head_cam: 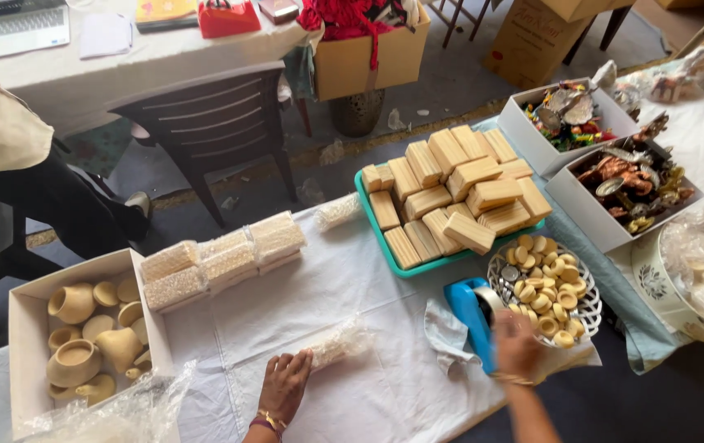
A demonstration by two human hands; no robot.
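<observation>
Left hand: my left hand (285,383) lies flat, fingers spread, pressing down on one end of a clear plastic packet (337,344) on the white cloth (368,271); nothing gripped.
Right hand: my right hand (518,344) is blurred at the blue tape dispenser (471,316); I cannot tell how far open it is, or whether it grips.
Nearby: white bowl (586,308) of small pale discs just beside the dispenser; teal tray (378,234) of wooden blocks behind.
Risk: I judge the packet could slide or uncurl, held by flat pressure only.
Risk: my right hand's quick move could knock the bowl, which sits near the table edge.
</observation>
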